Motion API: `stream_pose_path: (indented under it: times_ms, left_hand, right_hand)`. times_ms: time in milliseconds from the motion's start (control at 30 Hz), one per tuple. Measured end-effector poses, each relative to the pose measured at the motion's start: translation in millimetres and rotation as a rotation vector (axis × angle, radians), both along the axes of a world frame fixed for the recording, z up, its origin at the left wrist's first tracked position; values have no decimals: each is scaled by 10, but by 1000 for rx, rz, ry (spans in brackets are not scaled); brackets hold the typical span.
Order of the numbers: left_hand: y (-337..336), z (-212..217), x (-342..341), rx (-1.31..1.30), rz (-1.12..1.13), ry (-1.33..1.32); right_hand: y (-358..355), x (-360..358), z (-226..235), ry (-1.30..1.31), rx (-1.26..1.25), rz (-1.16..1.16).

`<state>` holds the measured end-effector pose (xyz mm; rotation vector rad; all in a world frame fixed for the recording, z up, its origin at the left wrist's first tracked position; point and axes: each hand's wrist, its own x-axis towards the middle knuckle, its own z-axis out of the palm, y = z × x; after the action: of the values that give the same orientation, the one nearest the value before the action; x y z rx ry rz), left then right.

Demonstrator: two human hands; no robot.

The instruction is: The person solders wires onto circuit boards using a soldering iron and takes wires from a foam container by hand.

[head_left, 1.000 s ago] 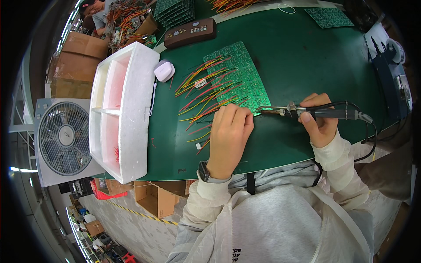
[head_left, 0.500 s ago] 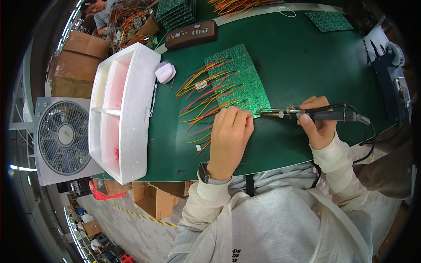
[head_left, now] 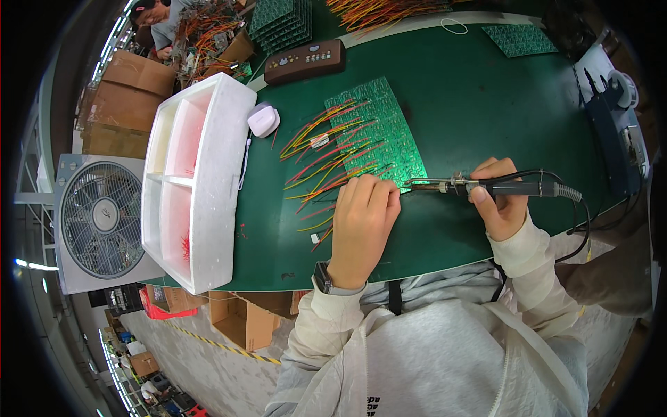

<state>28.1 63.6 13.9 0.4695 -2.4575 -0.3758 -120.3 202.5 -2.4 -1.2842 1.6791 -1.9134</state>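
Observation:
My right hand [head_left: 501, 198] grips a soldering iron [head_left: 517, 188], a dark handle with a metal guide fixed along its front. Its tip meets the near edge of a green circuit board panel [head_left: 389, 128], close to my left fingertips. My left hand [head_left: 365, 226] is closed in a pinch at that same edge; the fingertips are mostly hidden, and thin wires run under the hand toward them. Several red, yellow and black wires [head_left: 326, 156] reach from the panel leftward over the green table mat. A small white piece [head_left: 319, 141] lies among them.
A white foam box [head_left: 222, 174] with compartments stands left, beside a lilac case [head_left: 263, 121]. Behind are a brown pencil case [head_left: 304, 61], stacked boards [head_left: 280, 24] and wire bundles [head_left: 382, 12]. The soldering station [head_left: 615, 135] sits right, and the iron's cord [head_left: 589, 226] loops near my right arm.
The whole view has shifted slightly. My right hand and the iron have moved a little to the left, with the tip still at the panel's near edge. My left hand keeps its pinch.

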Motion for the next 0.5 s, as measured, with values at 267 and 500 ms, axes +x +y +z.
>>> stream_pose_path:
  times_ms: [267, 500]
  left_hand:
    - [-25, -41, 24, 20, -30, 37]
    - [-60, -71, 22, 69, -72, 43]
  right_hand:
    - [-22, 10, 3, 16, -20, 11]
    - [-31, 5, -1, 35, -21, 12]
